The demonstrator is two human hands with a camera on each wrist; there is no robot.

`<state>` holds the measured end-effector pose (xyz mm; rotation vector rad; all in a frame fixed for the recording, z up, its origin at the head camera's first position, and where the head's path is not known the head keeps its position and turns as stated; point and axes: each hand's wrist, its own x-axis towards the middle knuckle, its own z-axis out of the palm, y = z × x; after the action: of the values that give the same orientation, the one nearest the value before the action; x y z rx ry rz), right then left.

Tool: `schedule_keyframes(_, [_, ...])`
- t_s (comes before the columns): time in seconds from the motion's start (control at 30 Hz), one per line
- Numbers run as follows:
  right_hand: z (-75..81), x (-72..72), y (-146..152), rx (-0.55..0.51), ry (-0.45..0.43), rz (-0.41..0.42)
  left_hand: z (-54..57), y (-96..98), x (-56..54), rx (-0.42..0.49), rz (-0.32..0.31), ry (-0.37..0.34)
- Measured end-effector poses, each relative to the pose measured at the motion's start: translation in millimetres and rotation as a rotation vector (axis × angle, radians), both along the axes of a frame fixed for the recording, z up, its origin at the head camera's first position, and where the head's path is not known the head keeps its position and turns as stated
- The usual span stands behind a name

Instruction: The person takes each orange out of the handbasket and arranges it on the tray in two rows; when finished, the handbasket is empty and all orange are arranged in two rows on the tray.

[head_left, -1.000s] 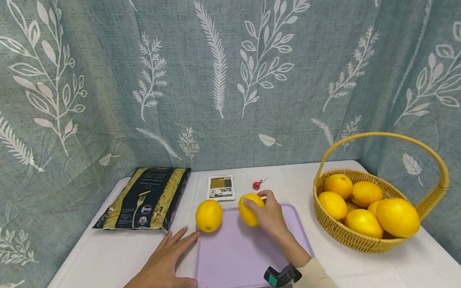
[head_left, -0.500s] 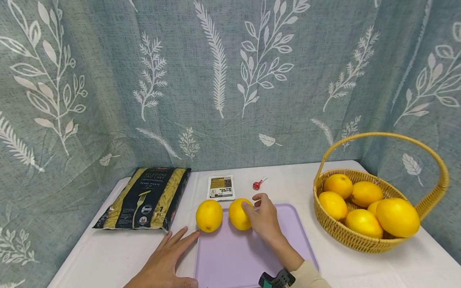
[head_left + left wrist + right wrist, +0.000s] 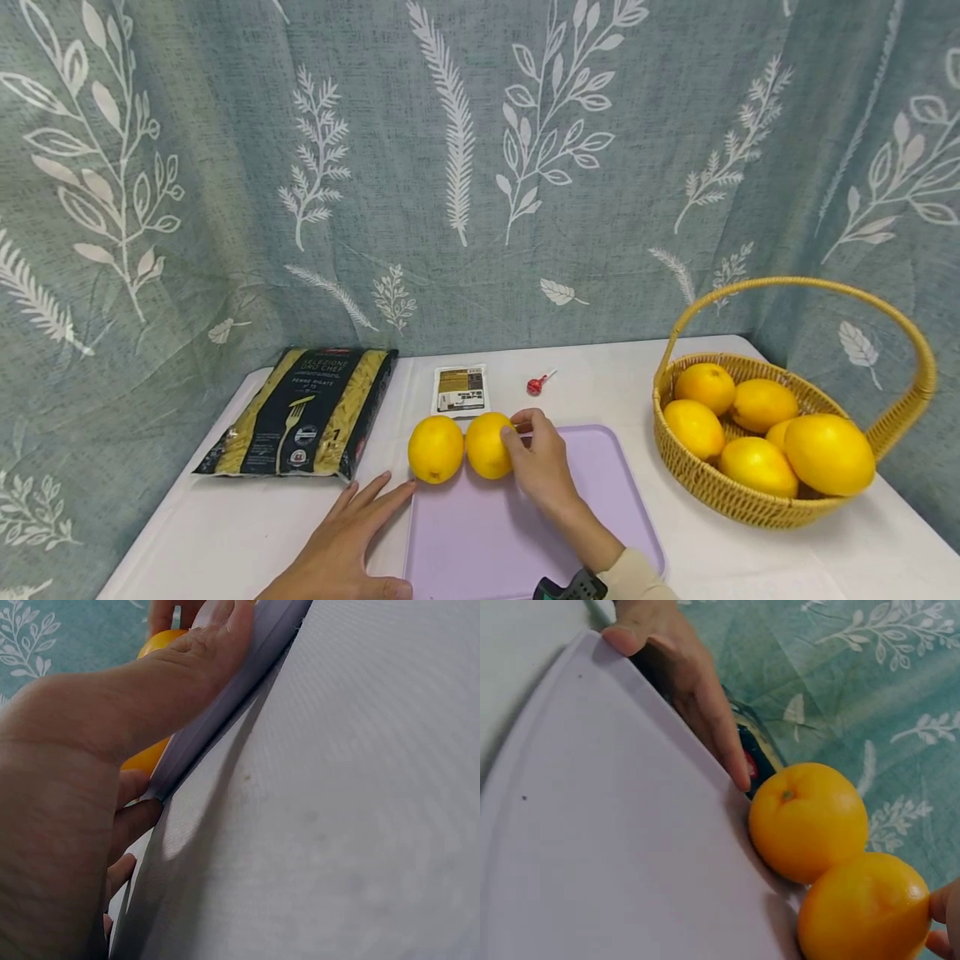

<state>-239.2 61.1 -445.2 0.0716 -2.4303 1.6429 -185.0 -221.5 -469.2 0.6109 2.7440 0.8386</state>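
Observation:
Two yellow-orange oranges sit side by side at the far left corner of a lilac tray point(image 3: 480, 542): a left orange point(image 3: 436, 450) and a right orange point(image 3: 488, 447). My right hand point(image 3: 543, 462) holds the right orange at its right side, with thumb and curled fingertips. In the right wrist view the left orange point(image 3: 808, 823) and the right orange point(image 3: 866, 911) appear against each other, fingertips at the picture's edge. My left hand point(image 3: 348, 542) lies spread along the tray's left edge, its forefinger tip close to the left orange. The left wrist view shows its thumb point(image 3: 172, 690) over the tray rim.
A wicker basket point(image 3: 720, 492) with a tall handle stands at the right, holding several oranges. Behind the tray lie a flat printed packet point(image 3: 460, 390) and a red lollipop point(image 3: 536, 386). A bag of penne pasta point(image 3: 300, 417) lies at the left. A patterned curtain encloses the table.
My right hand has moved the right orange leftward and slightly nearer, up beside the left orange. Its grip has shifted toward the fruit's right side. My left hand stays in place.

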Motion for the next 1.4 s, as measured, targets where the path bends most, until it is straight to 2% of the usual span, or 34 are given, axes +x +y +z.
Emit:
schedule_keyframes(0.17, [-5.4, -2.6, -4.6, 0.019, 0.049, 0.004, -2.2, -3.5, -0.7, -0.001, -0.023, 0.074])
schedule_keyframes(0.37, [-7.5, -1.7, -6.3, 0.016, 0.024, -0.005, -2.5, -3.9, 0.0, 0.006, 0.009, 0.016])
schedule_keyframes(0.5, [-6.7, -0.4, -4.7, 0.007, -0.01, -0.013, -1.7, -3.8, 0.4, 0.003, 0.006, 0.001])
schedule_keyframes(0.7, [-2.2, 0.2, -2.2, -0.011, -0.043, -0.026, -2.0, -3.0, 0.0, 0.011, 0.007, 0.008])
schedule_keyframes(0.9, [1.8, 0.0, -0.1, -0.013, -0.051, -0.033, -2.1, -2.6, 0.1, 0.014, -0.019, 0.039])
schedule_keyframes(1.27, [8.4, -2.5, 9.9, -0.106, -0.065, -0.018, -1.8, -2.4, 0.3, 0.011, -0.037, 0.086])
schedule_keyframes(1.4, [12.8, -2.5, 14.5, -0.106, -0.07, -0.025, -2.1, -2.1, 0.5, 0.013, -0.042, 0.101])
